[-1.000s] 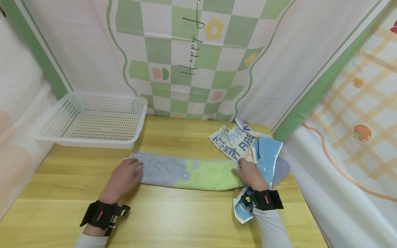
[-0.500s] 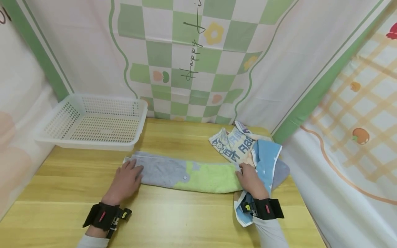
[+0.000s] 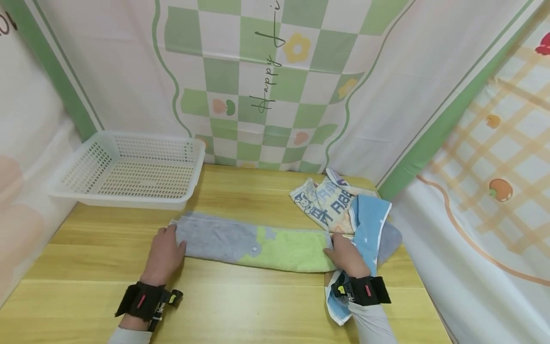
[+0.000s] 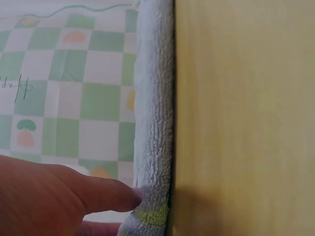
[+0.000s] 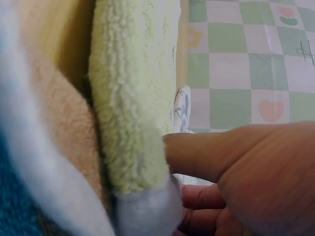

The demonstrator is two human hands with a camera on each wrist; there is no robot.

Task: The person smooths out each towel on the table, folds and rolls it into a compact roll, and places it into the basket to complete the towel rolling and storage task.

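A grey and lime-green towel (image 3: 223, 241), folded into a long strip, lies across the table. At its left end is my left hand (image 3: 162, 253); in the left wrist view the thumb (image 4: 115, 194) presses the towel's fuzzy folded edge, with a finger partly visible below. My right hand (image 3: 349, 255) grips the green end, its thumb (image 5: 197, 152) on the towel in the right wrist view and its fingers curled past the grey tip. Close by on the right are a blue towel (image 3: 371, 215) with white edging and a cream towel (image 3: 335, 203) with blue lettering.
A white perforated plastic basket (image 3: 133, 198) stands at the back left of the wooden table (image 3: 240, 306). Another grey-purple cloth (image 3: 390, 239) shows under the blue towel at right. Patterned curtains (image 3: 266, 95) hang behind the table and along both sides.
My left hand has shifted left from over the towel to its end, uncovering more grey fabric. The towel's right end and my right hand have moved slightly toward me.
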